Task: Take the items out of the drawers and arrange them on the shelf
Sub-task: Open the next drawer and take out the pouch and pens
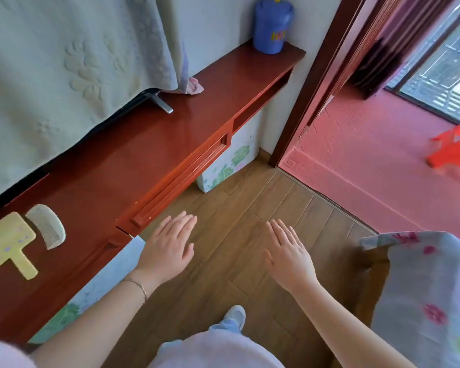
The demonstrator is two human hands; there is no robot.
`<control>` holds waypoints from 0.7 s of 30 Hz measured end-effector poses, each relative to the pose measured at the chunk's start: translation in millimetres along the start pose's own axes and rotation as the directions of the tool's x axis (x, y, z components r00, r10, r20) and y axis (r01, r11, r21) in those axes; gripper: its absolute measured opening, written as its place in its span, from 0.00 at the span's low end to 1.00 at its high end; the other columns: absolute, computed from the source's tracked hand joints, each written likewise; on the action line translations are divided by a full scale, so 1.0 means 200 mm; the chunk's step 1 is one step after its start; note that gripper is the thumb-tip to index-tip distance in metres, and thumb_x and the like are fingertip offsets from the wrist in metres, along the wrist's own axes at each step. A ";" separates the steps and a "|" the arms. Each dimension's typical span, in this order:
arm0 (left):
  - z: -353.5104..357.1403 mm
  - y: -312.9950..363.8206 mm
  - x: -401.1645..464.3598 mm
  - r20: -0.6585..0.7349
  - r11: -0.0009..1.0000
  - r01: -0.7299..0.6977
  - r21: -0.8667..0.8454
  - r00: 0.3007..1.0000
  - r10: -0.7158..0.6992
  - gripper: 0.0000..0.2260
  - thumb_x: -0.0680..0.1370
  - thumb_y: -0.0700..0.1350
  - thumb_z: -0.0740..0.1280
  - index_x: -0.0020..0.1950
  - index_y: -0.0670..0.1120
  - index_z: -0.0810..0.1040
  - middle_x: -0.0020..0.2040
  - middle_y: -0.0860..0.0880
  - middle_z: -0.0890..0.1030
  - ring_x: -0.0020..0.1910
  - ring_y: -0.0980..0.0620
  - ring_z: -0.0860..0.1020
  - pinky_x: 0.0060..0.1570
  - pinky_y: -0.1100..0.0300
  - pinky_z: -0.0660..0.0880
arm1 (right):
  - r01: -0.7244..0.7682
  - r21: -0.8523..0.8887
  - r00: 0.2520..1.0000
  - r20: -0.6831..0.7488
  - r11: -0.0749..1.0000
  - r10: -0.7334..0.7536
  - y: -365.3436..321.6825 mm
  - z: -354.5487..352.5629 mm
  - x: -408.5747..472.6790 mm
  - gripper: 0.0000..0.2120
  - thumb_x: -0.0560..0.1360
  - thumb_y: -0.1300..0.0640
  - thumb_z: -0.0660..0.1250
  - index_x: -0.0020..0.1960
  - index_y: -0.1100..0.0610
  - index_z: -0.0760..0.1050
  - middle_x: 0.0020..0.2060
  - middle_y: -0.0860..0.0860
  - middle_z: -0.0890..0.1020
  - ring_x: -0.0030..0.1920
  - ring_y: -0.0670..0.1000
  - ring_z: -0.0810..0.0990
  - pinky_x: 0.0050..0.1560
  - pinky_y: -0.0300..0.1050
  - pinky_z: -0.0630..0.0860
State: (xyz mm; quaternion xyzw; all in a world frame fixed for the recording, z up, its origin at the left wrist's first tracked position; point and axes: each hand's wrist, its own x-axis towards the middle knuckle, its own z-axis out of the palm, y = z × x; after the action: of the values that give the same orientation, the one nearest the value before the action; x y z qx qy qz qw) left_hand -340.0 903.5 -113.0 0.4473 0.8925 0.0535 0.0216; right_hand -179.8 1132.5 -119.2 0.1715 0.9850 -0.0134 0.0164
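Presently both hands hang palm-down over the wood floor [250,208], holding nothing. Left hand [168,251]: fingers straight and close together, thumb slightly out, tips just beside the drawer [181,179] front but not touching it; thin bracelet [137,285] on the wrist. Right hand [290,256]: fingers straight, slightly spread, well apart from the shelf [112,166]. Drawer appears closed, its knob [140,221] near the left fingertips. On the red shelf top, far left, 2 items lie flat: a yellow paddle mirror [7,241] and a grey comb [47,225], just beside each other, whether touching cannot be told. Farther along the shelf, a metal stand foot [164,104] shows under a pale embossed cloth [64,62], with a pink rag [195,86] next to it. At the far end stands 1 blue cup [272,27]. Floral boxes [223,166] sit below the shelf. Right edge: floral fabric [430,288] draped over something. Through the doorway, a red stool [454,152] on a pink floor.
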 end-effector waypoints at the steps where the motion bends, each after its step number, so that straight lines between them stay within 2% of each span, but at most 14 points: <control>1: 0.00 0.01 0.02 -0.003 1.000 0.022 0.016 1.000 -0.022 0.24 0.75 0.51 0.53 0.67 0.42 0.71 0.64 0.45 0.76 0.66 0.48 0.72 0.66 0.50 0.65 | 0.014 0.001 1.000 -0.001 1.000 -0.014 0.04 0.00 0.02 0.29 0.71 0.50 0.69 0.68 0.60 0.69 0.65 0.55 0.75 0.67 0.55 0.71 0.66 0.55 0.63; 7: 0.01 0.01 0.12 -0.008 0.988 0.154 0.032 0.988 -0.154 0.24 0.75 0.51 0.55 0.67 0.42 0.71 0.65 0.45 0.75 0.67 0.47 0.71 0.67 0.51 0.64 | 0.098 0.047 0.995 0.028 0.994 -0.099 0.17 -0.02 0.18 0.30 0.73 0.52 0.67 0.72 0.61 0.64 0.69 0.56 0.69 0.71 0.56 0.65 0.70 0.54 0.55; 11: 0.03 0.00 0.17 -0.011 0.976 0.215 0.028 0.977 -0.214 0.25 0.72 0.46 0.68 0.68 0.41 0.70 0.65 0.44 0.75 0.68 0.46 0.70 0.67 0.50 0.63 | 0.186 0.038 0.982 0.012 0.982 -0.187 0.19 0.00 0.33 0.32 0.69 0.54 0.71 0.70 0.61 0.67 0.67 0.55 0.72 0.69 0.55 0.68 0.68 0.55 0.59; 16: 0.05 -0.02 0.33 -0.008 0.952 0.305 0.010 0.952 -0.305 0.26 0.73 0.47 0.67 0.70 0.41 0.68 0.68 0.44 0.72 0.69 0.46 0.68 0.68 0.51 0.62 | 0.237 0.014 0.970 0.049 0.971 -0.237 0.22 0.01 0.53 0.33 0.69 0.55 0.70 0.71 0.60 0.65 0.69 0.54 0.70 0.71 0.53 0.66 0.70 0.53 0.54; 21: 0.04 -0.06 0.49 -0.091 0.916 0.398 -0.038 0.912 -0.400 0.26 0.73 0.46 0.67 0.69 0.40 0.68 0.67 0.43 0.73 0.68 0.45 0.69 0.67 0.51 0.63 | 0.364 -0.048 0.931 0.051 0.930 -0.362 0.26 -0.05 0.81 0.34 0.65 0.55 0.72 0.69 0.60 0.68 0.66 0.54 0.73 0.69 0.53 0.69 0.68 0.55 0.59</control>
State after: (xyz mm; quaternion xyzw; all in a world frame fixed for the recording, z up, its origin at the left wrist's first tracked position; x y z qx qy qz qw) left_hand -407.9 975.2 -122.2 0.2523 0.9645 0.0778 -0.0071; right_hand -315.1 1237.5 -116.7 -0.0145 0.9991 0.0084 0.0387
